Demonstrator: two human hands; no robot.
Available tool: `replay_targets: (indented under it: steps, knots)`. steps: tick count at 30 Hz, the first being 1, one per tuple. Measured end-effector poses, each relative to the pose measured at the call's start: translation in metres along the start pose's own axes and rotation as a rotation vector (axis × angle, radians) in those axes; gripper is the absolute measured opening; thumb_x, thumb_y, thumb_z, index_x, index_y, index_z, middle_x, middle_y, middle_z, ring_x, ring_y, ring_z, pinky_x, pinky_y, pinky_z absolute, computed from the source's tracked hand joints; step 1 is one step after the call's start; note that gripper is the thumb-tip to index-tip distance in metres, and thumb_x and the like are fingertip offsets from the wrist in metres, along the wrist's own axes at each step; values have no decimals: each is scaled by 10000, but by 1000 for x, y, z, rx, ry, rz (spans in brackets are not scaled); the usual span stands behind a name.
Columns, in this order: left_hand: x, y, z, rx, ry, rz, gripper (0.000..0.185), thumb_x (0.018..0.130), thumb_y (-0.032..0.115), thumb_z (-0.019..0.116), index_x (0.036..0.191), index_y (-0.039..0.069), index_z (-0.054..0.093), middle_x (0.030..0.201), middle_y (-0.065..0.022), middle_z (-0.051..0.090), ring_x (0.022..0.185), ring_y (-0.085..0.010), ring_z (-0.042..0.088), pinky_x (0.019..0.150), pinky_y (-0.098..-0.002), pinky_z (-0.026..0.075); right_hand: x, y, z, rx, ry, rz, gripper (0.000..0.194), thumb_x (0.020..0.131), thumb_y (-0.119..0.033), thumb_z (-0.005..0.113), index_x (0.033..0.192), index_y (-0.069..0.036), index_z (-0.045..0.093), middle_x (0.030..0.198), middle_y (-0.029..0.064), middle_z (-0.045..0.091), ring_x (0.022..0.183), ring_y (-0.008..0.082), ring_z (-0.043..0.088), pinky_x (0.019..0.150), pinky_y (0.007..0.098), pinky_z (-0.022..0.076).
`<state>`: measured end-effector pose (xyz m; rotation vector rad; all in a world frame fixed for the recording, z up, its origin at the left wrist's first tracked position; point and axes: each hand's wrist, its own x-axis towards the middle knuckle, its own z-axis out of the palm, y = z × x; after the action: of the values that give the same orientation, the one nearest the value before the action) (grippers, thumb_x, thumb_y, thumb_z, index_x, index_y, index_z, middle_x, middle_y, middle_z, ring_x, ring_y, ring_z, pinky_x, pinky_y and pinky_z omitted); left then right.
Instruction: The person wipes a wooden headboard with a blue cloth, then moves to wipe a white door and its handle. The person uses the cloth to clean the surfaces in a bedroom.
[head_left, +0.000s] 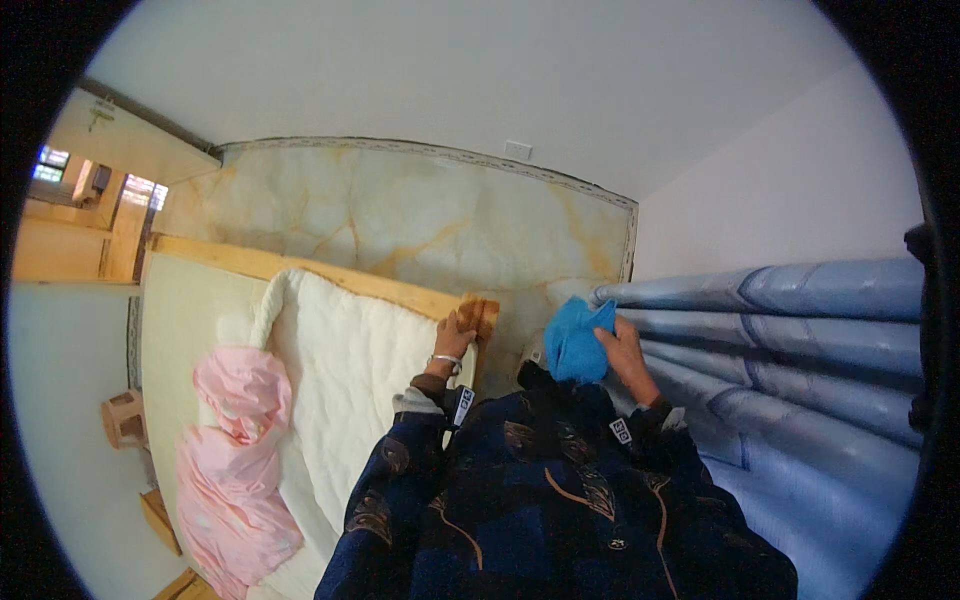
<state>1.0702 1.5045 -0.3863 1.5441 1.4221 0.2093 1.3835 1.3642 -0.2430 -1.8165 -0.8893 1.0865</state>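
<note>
My right hand (627, 361) pinches a bright blue cloth (574, 341), which hangs bunched in front of my body. On the other side, my left hand (453, 341) grips the corner of the bed at a brown wooden bed post (484, 312). A silver-coloured bangle circles that wrist. Beside this hand lies a white quilted pad (352, 360), spread over part of the bed. The wooden bed rail (322, 271) runs from the post towards the far left.
Pink bedding (236, 480) lies heaped on the pale mattress (187, 307). Blue curtains (817, 337) hang close on my right. Marbled floor tiles (420, 217) stretch to the wall, which has a socket plate (517, 150). An open door (142, 131) and a small brown stool (124, 420) stand left.
</note>
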Motion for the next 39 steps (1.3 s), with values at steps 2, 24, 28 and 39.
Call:
replay_targets:
  steps: [2, 24, 28, 39]
  knots:
    - [8, 2, 3, 61, -19, -97, 746, 707, 255, 746, 1304, -50, 418, 1242, -317, 498, 1204, -452, 445, 1004, -461, 397, 34, -6, -12, 16, -41, 4, 285, 913, -90, 571, 1173, 27, 571, 1073, 105, 649, 971, 198, 602, 861, 372, 492]
    - [80, -32, 40, 34, -537, -269, 319, 878, 297, 594, 1118, 95, 657, 926, -119, 688, 808, -220, 623, 690, -371, 469, 252, -62, -35, -56, -158, 27, 216, 865, -57, 596, 1051, 54, 599, 978, 144, 655, 847, 233, 633, 738, 396, 517]
    - [76, -27, 17, 109, -508, 41, 330, 873, 245, 584, 1168, 105, 628, 1025, -163, 674, 885, -313, 633, 761, -418, 487, 301, -119, -2, -262, -341, -51, 211, 852, -92, 628, 999, 59, 619, 958, 149, 660, 820, 230, 634, 716, 395, 515]
    - [41, 0, 16, -58, -16, 213, 306, 830, 243, 567, 1119, 165, 630, 933, -132, 683, 852, -357, 644, 731, -431, 515, 367, -203, 98, -353, -734, -57, 515, 700, -80, 763, 1145, 93, 570, 1022, 195, 659, 880, 262, 659, 774, 365, 545]
